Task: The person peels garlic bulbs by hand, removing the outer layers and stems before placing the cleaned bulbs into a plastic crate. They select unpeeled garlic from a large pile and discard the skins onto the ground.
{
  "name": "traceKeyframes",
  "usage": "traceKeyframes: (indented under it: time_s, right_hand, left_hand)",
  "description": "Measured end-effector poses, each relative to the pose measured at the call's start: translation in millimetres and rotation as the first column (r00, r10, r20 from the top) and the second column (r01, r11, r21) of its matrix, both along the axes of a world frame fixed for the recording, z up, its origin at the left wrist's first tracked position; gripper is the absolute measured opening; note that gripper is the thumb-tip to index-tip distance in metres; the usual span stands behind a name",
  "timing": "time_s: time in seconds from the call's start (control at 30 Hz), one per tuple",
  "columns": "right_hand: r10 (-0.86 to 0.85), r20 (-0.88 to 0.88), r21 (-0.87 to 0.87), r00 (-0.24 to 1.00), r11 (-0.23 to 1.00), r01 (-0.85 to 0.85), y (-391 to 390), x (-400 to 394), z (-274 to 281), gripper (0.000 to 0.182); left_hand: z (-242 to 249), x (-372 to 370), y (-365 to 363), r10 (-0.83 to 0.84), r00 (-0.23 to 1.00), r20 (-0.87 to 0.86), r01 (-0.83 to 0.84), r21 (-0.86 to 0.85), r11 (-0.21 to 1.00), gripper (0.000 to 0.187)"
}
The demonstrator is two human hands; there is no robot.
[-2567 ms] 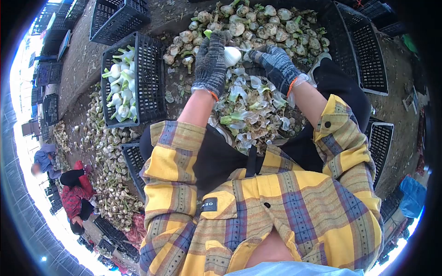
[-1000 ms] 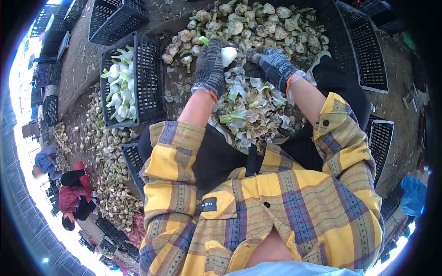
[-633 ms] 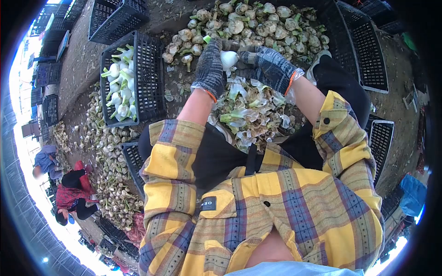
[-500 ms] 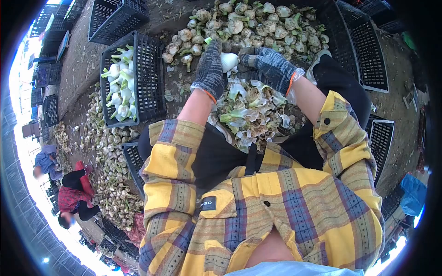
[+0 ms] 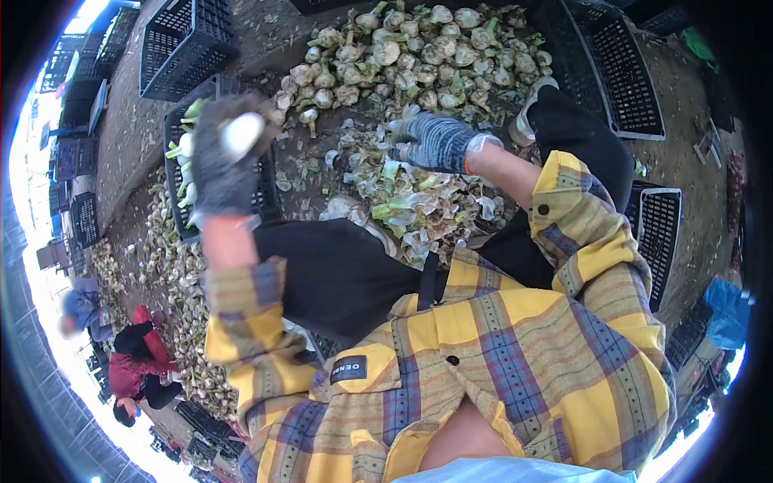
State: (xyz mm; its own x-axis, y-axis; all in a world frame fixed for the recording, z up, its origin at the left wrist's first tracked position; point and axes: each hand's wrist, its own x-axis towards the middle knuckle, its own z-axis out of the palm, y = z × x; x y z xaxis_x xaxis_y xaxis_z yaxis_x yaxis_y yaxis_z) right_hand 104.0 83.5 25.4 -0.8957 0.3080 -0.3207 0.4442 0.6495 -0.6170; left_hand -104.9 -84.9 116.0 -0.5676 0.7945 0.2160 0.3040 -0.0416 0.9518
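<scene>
My left hand, in a dark grey glove smeared by motion, holds a peeled white garlic bulb over the near side of a black crate. Peeled bulbs with green stems lie in that crate, partly hidden by the hand. My right hand, in a grey striped glove, hovers above a heap of peeled skins, its fingers apart and nothing visible in them. Beyond it lies a pile of unpeeled garlic bulbs.
Empty black crates stand at the upper left, upper right and right. At the lower left, two people are beside a long spread of garlic. A blue bag lies far right.
My left hand has moved left from the middle to the crate, carrying the white bulb. My right hand has come away from the bulb, slightly left and down, and its fingers have opened.
</scene>
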Motion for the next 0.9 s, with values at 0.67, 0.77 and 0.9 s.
traceKeyframes:
  time_s: [0.67,0.77,0.9]
  right_hand:
    - [-0.391,0.321,0.206,0.863,0.918,0.339,135.3,47.5,-142.7,0.046]
    - [-0.484,0.358,0.398,0.799,0.853,0.338,172.7,65.7,-208.3,0.061]
    - [-0.586,0.371,0.272,0.720,0.810,0.519,177.0,40.5,-180.5,0.072]
  left_hand:
    - [-239.8,-113.6,-437.8,0.760,0.644,0.092,-0.601,-0.553,0.576,0.035]
    - [-173.1,-106.5,-319.8,0.641,0.745,-0.185,-0.652,-0.401,0.643,0.033]
    - [-44.1,-47.3,-111.1,0.725,0.666,0.176,-0.624,-0.401,0.671,0.039]
